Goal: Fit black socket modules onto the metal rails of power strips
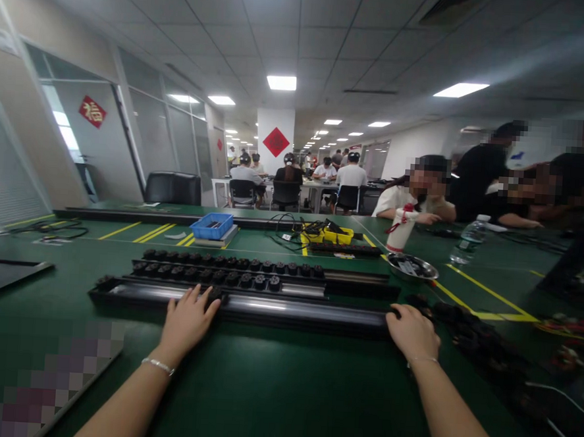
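Observation:
A long black channel rail (301, 309) with a shiny metallic inside lies across the table before me. My left hand (187, 321) rests at its left part, thumb and index finger about a small black round module (214, 295) in the channel. At the right end, my right hand (412, 333) has its fingers curled over the rail; the fingertips are partly hidden. Just behind lie two more black rails, a nearer one (305, 290) and a farther one (358, 276), both carrying rows of black round modules (209, 276).
Behind the rails are a blue bin (212, 225), a yellow tray (338, 236) with black cables, a metal bowl (412, 267), a white cup (400, 232) and a water bottle (470, 239). Dark parts (482, 342) are heaped at right. People sit and stand beyond.

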A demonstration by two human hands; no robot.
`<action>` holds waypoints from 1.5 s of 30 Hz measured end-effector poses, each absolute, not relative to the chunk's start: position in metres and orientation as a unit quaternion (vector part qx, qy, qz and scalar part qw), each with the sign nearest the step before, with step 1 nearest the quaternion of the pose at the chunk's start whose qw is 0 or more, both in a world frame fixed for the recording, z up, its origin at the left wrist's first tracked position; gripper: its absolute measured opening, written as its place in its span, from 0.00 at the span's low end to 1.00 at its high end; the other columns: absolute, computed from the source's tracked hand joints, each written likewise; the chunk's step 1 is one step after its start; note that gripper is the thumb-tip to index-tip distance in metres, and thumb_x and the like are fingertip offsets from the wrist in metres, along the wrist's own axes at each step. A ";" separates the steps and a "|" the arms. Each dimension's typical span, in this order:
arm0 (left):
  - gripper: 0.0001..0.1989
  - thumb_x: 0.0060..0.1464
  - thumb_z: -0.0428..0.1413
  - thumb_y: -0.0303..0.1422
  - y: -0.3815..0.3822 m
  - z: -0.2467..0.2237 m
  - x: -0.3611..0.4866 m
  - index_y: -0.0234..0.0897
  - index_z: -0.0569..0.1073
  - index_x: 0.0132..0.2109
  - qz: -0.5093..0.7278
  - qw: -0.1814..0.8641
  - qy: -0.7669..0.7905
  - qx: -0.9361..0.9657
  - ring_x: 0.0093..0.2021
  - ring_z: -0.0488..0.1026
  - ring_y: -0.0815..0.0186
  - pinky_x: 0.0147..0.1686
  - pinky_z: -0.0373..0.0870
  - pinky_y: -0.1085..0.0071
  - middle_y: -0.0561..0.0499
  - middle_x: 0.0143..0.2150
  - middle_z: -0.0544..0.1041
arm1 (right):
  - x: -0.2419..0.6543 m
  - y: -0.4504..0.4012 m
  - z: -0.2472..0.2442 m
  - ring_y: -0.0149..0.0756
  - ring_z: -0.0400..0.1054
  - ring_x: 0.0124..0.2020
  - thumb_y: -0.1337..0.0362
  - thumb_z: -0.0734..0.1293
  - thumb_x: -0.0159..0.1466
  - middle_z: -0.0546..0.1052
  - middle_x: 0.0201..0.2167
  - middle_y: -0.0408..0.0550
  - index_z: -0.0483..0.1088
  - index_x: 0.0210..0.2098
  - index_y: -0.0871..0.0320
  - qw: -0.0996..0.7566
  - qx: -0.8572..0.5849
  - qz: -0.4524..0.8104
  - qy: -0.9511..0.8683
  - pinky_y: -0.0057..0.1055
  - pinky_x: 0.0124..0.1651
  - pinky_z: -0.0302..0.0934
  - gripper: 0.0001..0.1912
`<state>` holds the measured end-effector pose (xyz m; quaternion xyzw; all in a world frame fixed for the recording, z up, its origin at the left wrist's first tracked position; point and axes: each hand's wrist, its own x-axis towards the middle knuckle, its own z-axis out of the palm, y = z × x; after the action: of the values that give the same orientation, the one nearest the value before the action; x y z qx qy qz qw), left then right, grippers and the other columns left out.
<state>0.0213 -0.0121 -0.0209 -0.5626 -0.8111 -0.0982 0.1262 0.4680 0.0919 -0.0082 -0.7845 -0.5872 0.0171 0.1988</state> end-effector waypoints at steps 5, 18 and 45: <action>0.27 0.58 0.36 0.47 -0.014 -0.019 0.032 0.41 0.61 0.59 -0.123 0.137 -0.801 -0.570 0.62 0.54 0.55 0.57 0.49 0.50 0.43 0.62 0.59 | 0.474 0.101 -0.013 0.52 0.55 0.54 0.55 0.52 0.58 0.63 0.56 0.49 0.67 0.50 0.51 0.193 -0.783 0.033 -0.590 0.48 0.50 0.53 0.24; 0.27 0.58 0.34 0.47 -0.016 -0.020 0.039 0.43 0.59 0.59 -0.119 0.140 -0.791 -0.583 0.61 0.54 0.55 0.58 0.48 0.50 0.44 0.63 0.57 | 0.476 0.104 -0.013 0.53 0.53 0.55 0.52 0.50 0.59 0.61 0.58 0.51 0.65 0.52 0.52 0.171 -0.787 0.042 -0.591 0.48 0.48 0.52 0.27; 0.27 0.59 0.34 0.46 -0.011 -0.023 0.061 0.41 0.60 0.59 -0.127 0.147 -0.748 -0.635 0.61 0.55 0.56 0.57 0.48 0.46 0.46 0.62 0.59 | 0.470 0.096 -0.011 0.50 0.57 0.53 0.55 0.52 0.57 0.65 0.55 0.46 0.68 0.49 0.52 0.202 -0.779 0.014 -0.594 0.50 0.50 0.55 0.24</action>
<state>0.0611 -0.0109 -0.0232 -0.6345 -0.7481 -0.1274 0.1467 0.4696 0.0956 -0.0113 -0.7786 -0.5940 0.0140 0.2020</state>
